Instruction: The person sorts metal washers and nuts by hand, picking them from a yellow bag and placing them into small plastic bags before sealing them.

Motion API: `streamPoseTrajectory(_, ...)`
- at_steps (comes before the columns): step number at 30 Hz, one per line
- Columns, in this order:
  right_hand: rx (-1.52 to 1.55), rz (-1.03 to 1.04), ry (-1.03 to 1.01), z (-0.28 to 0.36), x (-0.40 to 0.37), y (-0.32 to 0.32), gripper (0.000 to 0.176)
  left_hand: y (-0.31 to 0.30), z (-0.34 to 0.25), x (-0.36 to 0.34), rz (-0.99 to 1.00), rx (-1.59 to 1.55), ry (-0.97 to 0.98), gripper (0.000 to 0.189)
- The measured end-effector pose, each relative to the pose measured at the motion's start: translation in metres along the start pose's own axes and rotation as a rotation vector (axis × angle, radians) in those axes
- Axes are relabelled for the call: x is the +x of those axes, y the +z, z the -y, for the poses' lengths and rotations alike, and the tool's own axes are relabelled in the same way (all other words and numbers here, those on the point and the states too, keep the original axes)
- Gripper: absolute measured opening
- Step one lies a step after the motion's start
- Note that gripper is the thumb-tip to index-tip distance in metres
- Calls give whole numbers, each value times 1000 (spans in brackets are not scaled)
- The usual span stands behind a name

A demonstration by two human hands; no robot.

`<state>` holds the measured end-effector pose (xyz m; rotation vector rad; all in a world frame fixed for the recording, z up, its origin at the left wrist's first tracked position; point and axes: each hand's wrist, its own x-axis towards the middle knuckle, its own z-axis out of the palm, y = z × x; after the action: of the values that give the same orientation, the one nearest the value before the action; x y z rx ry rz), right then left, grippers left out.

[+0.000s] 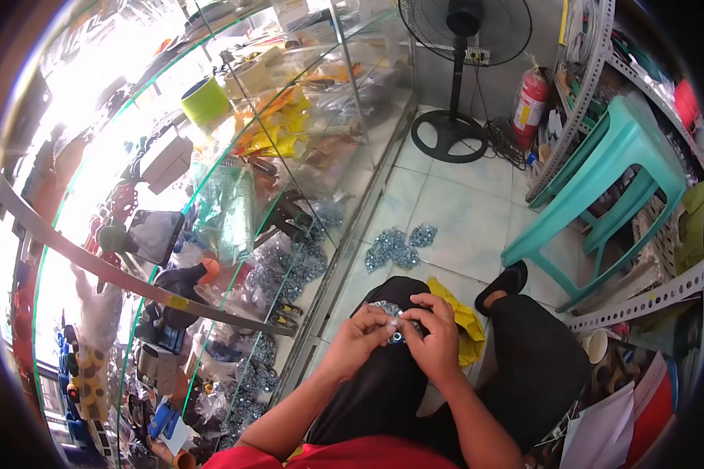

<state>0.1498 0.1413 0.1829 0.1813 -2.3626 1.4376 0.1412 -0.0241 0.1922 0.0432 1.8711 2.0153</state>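
Over my lap, both hands are closed on a small clear plastic bag of shiny metal hardware [386,307], perhaps nuts. My left hand [360,334] pinches the bag's gathered top between thumb and fingers. Opposite it, my right hand [434,332] also has its fingertips at the bag, thumb bent in close to the left one. The fingers hide part of the bag. Similar filled bags [391,248] lie on the floor tiles beyond my knee, with a smaller one [423,235] beside them. A yellow plastic bag [463,322] sits just right of my hands.
A glass display case [289,187] full of packaged hardware runs along my left. Ahead are a standing fan [449,137] and a red fire extinguisher [530,108]. To the right, a green plastic stool [633,148] stands by a metal shelf [641,301].
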Motion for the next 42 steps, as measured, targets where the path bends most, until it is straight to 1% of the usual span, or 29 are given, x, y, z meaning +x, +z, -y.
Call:
streamPoseTrajectory(3, 60, 25, 1, 1, -4, 0, 15, 2, 4, 0, -42, -47, 16, 15)
streamPoseTrajectory(7, 221, 11, 75, 2, -7, 3, 15, 6, 8, -3, -99, -48, 52, 15)
streamPoseTrajectory(10, 234, 42, 114, -4, -9, 6, 15, 5, 12, -5, -98, 101, 101, 16)
streamPoseTrajectory(12, 210, 48, 119, -5, -10, 6, 15, 6, 16, -7, -137, 151, 149, 15)
streamPoseTrajectory(13, 174, 38, 62, -4, -10, 5, 14, 7, 17, -9, -156, 175, 172, 15)
streamPoseTrajectory(16, 59, 16, -98, 5, -7, -2, 13, 4, 24, -9, -203, 187, 88, 13)
streamPoseTrajectory(19, -43, 12, -266, 25, -1, -9, 13, 20, -7, -6, -240, 761, 492, 11)
streamPoseTrajectory(22, -108, -121, -432, 34, 3, -19, 13, 15, 6, -3, -237, 803, 529, 11)
streamPoseTrajectory(23, -137, -131, -428, 40, 6, -30, 14, 18, 5, -2, -217, 790, 539, 10)
streamPoseTrajectory(26, -124, -173, -302, 34, 11, -45, 15, 29, -12, 5, -157, 752, 538, 8)
streamPoseTrajectory(27, -97, -152, -209, 32, 13, -50, 18, 32, -19, 12, -134, 743, 523, 8)
streamPoseTrajectory(28, -120, -147, -202, 31, 18, -60, 20, 34, -25, 22, -110, 734, 508, 7)
streamPoseTrajectory(29, -142, -143, -194, 32, 29, -74, 22, 34, -27, 36, -133, 770, 584, 7)
streamPoseTrajectory(30, -163, -138, -185, 33, 38, -89, 24, 34, -35, 49, -142, 779, 535, 11)
streamPoseTrajectory(33, -256, -19, -89, 26, 59, -143, 33, 28, -43, 107, -185, 822, 480, 19)
streamPoseTrajectory(34, -272, -4, -95, 17, 64, -157, 31, 25, -38, 131, -200, 817, 458, 21)
streamPoseTrajectory(36, -290, 74, 18, -3, 70, -179, 29, 20, -18, 181, -251, 820, 440, 25)
streamPoseTrajectory(39, -374, 98, 125, -47, 66, -184, 23, 3, 41, 271, -348, 803, 424, 32)
streamPoseTrajectory(41, -632, 390, 110, -56, 58, -189, 20, -16, 95, 332, -393, 732, 391, 34)
streamPoseTrajectory(42, -759, 543, 108, -59, 53, -193, 20, -21, 112, 353, -386, 729, 305, 32)
